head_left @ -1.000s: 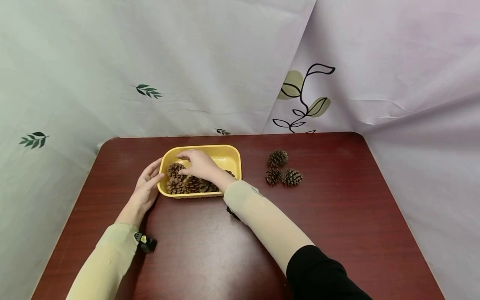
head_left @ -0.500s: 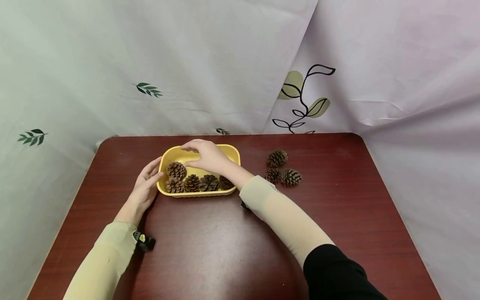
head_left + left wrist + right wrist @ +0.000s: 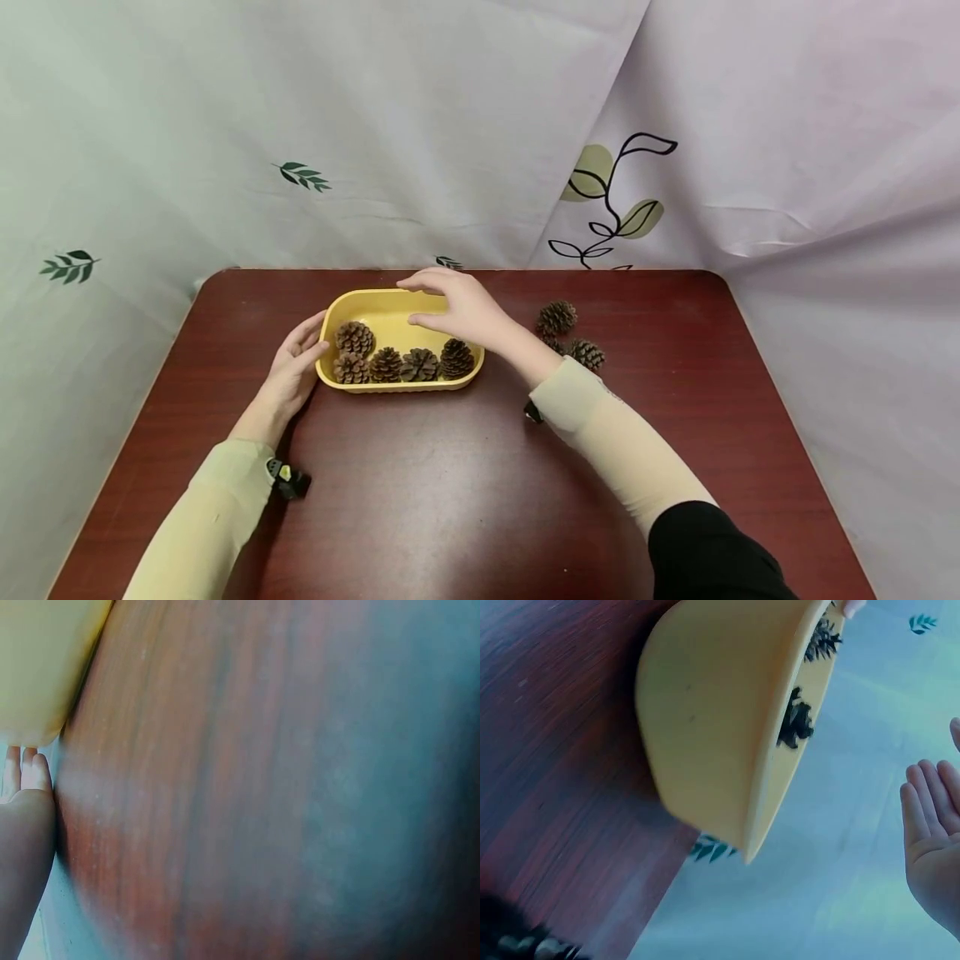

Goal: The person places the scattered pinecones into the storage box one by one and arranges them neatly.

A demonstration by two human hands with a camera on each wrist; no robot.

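Several brown pine cones (image 3: pixel 386 365) sit in a yellow plastic bin (image 3: pixel 405 386), mostly along its near side and left end. My left hand (image 3: pixel 291 375) holds the bin's left end, its thumb at the rim and its fingers along the outer wall; the left wrist view shows the fingertips against the yellow plastic. Over the bin's right half is my right hand (image 3: pixel 465 308), thumb and fingers spread apart with nothing between them. In the right wrist view that hand (image 3: pixel 937 832) shows its palm and extended fingers, away from the bin's wall (image 3: pixel 705 712).
Three pine cones (image 3: pixel 557 318) lie in a cluster on the dark red wooden table (image 3: pixel 420 483), right of the bin; my right forearm partly hides the nearer ones. Behind the table's far edge hangs a pale cloth (image 3: pixel 420 125) with leaf prints.
My right hand has risen from among the pine cones in the bin and moved right, its fingers spreading. The cone at the bin's right end now shows fully. My left hand stays in place.
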